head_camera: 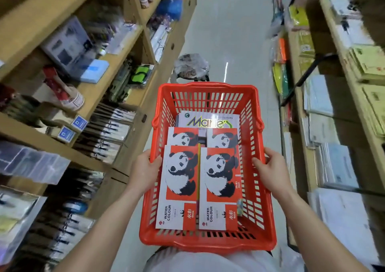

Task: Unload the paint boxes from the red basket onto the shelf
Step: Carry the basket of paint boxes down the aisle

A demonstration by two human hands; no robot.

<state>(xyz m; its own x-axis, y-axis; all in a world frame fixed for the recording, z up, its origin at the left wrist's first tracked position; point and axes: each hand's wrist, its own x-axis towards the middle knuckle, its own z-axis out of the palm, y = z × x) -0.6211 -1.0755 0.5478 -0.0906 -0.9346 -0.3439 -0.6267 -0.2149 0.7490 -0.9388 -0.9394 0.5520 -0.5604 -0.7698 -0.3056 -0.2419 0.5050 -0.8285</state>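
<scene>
I carry a red basket (208,97) in front of my body, held by its two long sides. My left hand (143,171) grips the left rim and my right hand (273,171) grips the right rim. Inside lie several flat paint boxes. Two red-and-white panda water colour boxes, one on the left (179,188) and one on the right (220,188), lie side by side on top. Two more panda boxes (183,136) peek out behind them. A grey Marie's box (208,120) lies at the far end. Wooden shelves (100,88) run along my left.
An aisle of pale floor (229,32) runs ahead between two wooden shelf units. The left shelves hold brush packs (108,130) and boxes; the right shelves (325,109) hold stacked paper pads. A stool with a plastic bag (190,64) stands just beyond the basket.
</scene>
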